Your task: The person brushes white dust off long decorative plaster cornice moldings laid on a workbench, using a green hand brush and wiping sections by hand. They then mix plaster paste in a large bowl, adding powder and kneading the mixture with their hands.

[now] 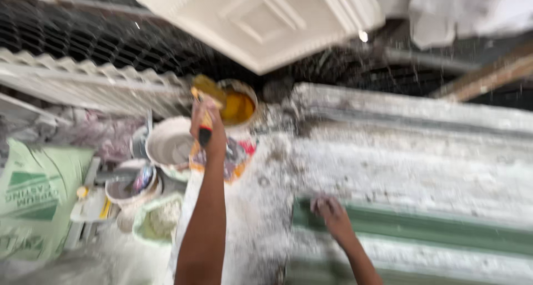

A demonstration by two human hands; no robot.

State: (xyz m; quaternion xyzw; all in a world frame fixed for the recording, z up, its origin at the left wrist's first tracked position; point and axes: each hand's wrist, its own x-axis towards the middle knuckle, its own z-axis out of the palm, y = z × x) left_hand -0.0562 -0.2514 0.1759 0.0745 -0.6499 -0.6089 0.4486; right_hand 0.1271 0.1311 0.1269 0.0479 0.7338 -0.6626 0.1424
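My left hand [206, 127] is raised over the bench and grips a paintbrush [204, 110] with a red and yellow handle. Its bristles are wet with yellow and sit at the rim of a pot of yellow liquid [239, 104]. Lower right, my right hand [332, 213] rests on the left end of a long green mould [433, 224]; it holds nothing, though the blur hides its fingers. The mould lies on a plaster-crusted white bench [400, 163].
A white bowl [169, 143], small pots [130, 188] and a green tub of white material [158, 218] crowd the left. A green sack [33, 202] lies far left. A white moulded panel [261, 18] hangs above, with wire mesh [83, 38] behind.
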